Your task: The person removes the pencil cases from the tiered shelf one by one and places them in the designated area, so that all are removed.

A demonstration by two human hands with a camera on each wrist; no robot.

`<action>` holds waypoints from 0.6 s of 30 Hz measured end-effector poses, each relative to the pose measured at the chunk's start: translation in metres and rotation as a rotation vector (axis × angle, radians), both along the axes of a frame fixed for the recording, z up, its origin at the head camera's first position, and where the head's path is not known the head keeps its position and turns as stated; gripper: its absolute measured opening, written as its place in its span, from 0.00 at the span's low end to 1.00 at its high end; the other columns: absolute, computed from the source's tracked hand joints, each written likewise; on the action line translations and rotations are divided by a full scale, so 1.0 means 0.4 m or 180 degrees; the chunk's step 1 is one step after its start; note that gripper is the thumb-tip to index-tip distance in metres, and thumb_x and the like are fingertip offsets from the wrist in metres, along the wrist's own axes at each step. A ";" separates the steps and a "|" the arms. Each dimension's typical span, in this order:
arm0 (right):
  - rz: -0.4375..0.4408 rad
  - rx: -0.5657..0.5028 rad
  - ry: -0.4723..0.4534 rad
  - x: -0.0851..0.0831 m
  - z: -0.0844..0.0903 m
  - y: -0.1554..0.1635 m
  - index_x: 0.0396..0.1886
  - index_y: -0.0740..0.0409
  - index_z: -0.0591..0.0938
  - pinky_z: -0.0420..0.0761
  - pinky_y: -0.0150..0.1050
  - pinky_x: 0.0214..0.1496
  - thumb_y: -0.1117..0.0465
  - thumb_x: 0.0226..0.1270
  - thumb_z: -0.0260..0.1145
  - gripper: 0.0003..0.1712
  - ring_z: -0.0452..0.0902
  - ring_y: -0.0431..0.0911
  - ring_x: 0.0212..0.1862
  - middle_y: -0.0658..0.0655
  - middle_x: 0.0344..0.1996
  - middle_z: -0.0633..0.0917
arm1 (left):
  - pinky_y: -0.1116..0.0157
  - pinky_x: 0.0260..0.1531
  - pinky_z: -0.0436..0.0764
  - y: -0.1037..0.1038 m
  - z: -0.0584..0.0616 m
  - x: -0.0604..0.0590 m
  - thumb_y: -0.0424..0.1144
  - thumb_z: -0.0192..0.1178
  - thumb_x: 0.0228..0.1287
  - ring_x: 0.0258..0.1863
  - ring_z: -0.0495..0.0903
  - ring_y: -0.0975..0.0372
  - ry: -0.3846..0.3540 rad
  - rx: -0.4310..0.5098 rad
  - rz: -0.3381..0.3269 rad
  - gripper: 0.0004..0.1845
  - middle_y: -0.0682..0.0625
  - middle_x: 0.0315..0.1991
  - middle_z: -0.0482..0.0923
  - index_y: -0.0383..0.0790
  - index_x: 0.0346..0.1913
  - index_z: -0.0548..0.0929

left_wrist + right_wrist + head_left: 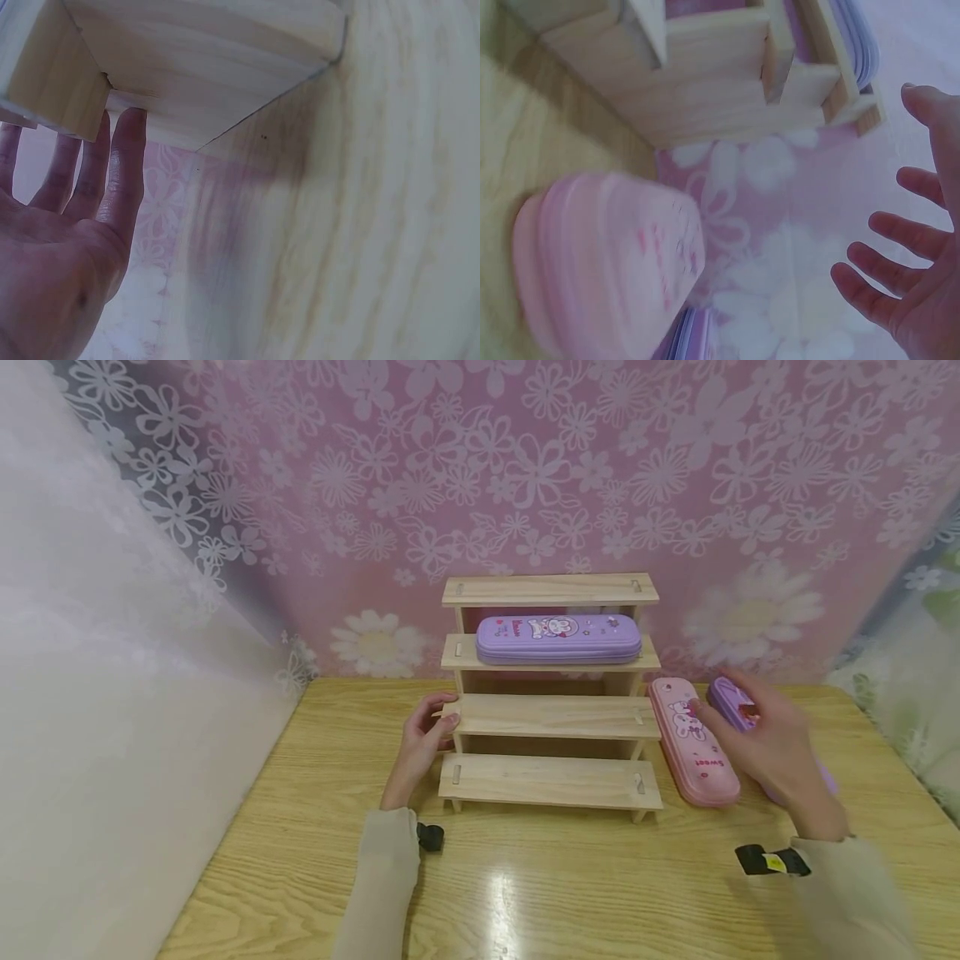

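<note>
While the left hand (420,745) steadies the stepped wooden rack (550,717) with straight fingers, the right hand (772,745), fingers spread and empty, should close squarely around the pink case (692,741) lying on the worktop (525,893) just beside the rack.

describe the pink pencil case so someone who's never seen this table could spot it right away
Find the stepped wooden rack at the back of the wooden table. Just right of its lower steps lies the pink pencil case, flat on the table. Its neighbour under the right hand is purple, as is the case on the rack.
</note>
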State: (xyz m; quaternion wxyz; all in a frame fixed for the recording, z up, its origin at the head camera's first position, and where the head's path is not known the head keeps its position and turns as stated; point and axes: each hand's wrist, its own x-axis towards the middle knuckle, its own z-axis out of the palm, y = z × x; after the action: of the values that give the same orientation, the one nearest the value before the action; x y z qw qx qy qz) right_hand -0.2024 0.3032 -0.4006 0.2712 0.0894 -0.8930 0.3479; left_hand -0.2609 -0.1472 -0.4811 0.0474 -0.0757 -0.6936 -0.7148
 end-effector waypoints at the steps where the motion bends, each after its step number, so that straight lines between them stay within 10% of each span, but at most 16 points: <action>1: 0.0059 0.0009 0.0089 -0.008 0.004 -0.009 0.70 0.46 0.78 0.62 0.15 0.56 0.56 0.60 0.77 0.36 0.77 0.44 0.63 0.63 0.65 0.81 | 0.60 0.32 0.86 0.000 0.000 0.000 0.35 0.63 0.72 0.41 0.82 0.64 -0.0001 0.0006 -0.0004 0.18 0.50 0.50 0.78 0.38 0.61 0.79; 7: 0.0343 0.0092 0.0537 -0.049 0.025 -0.058 0.67 0.53 0.80 0.64 0.21 0.40 0.64 0.53 0.80 0.38 0.65 0.29 0.33 0.59 0.52 0.86 | 0.63 0.31 0.86 0.001 0.001 0.001 0.34 0.62 0.71 0.40 0.82 0.64 0.0022 0.0039 0.0007 0.17 0.50 0.50 0.78 0.38 0.61 0.78; 18: 0.0558 -0.0001 0.0659 -0.088 0.043 -0.126 0.65 0.56 0.81 0.67 0.15 0.55 0.68 0.51 0.80 0.38 0.75 0.30 0.60 0.63 0.61 0.83 | 0.63 0.31 0.87 0.004 0.005 0.006 0.34 0.61 0.71 0.40 0.82 0.64 0.0005 0.0037 0.0008 0.18 0.47 0.51 0.77 0.37 0.61 0.78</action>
State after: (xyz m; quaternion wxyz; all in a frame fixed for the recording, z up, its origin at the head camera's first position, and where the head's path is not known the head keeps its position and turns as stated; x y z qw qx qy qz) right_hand -0.2374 0.2529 -0.3835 0.3305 0.2025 -0.8490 0.3592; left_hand -0.2587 -0.1458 -0.4792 0.0493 -0.0752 -0.6895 -0.7187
